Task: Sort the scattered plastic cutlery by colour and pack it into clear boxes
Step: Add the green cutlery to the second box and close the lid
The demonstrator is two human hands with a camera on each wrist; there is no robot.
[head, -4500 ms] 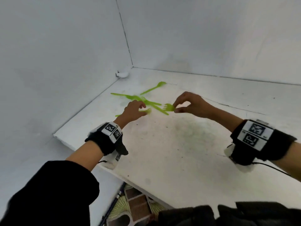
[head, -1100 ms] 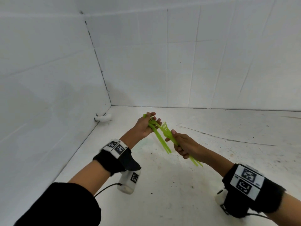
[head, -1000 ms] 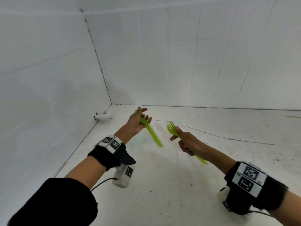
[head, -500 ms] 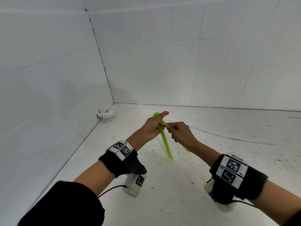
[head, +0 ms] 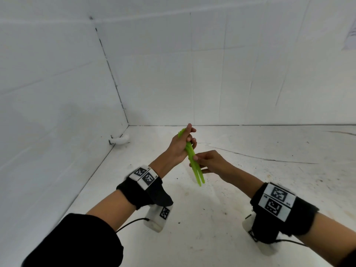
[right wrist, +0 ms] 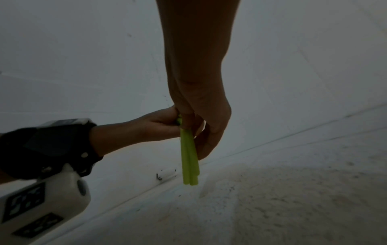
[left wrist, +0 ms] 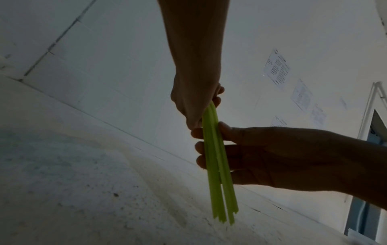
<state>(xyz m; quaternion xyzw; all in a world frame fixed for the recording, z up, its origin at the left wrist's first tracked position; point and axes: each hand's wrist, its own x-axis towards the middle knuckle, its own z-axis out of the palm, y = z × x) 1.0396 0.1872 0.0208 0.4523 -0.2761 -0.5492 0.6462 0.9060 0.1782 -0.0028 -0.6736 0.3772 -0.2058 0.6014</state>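
Observation:
A bundle of green plastic cutlery [head: 195, 168] hangs in the air above the white table [head: 250, 218]. Its heads point up and its handles point down. My left hand [head: 178, 149] grips the upper part, and green tines stick out above its fingers. My right hand [head: 210, 161] pinches the handles just below, thumb in front and fingers behind. In the left wrist view the handles [left wrist: 215, 165] fan slightly at their lower ends, between the right thumb and fingers [left wrist: 201, 147]. The right wrist view shows both hands meeting at the bundle [right wrist: 188, 157]. No clear box is in view.
White tiled walls close the table on the left and at the back. A small white object [head: 119, 140] lies against the left wall near the corner. The tabletop is scuffed and speckled. Printed sheets [left wrist: 276, 69] hang on a wall.
A second ago each hand held green cutlery apart. The right hand has brought its fork to the left hand's pieces, making one bundle, and has slid down to the handles.

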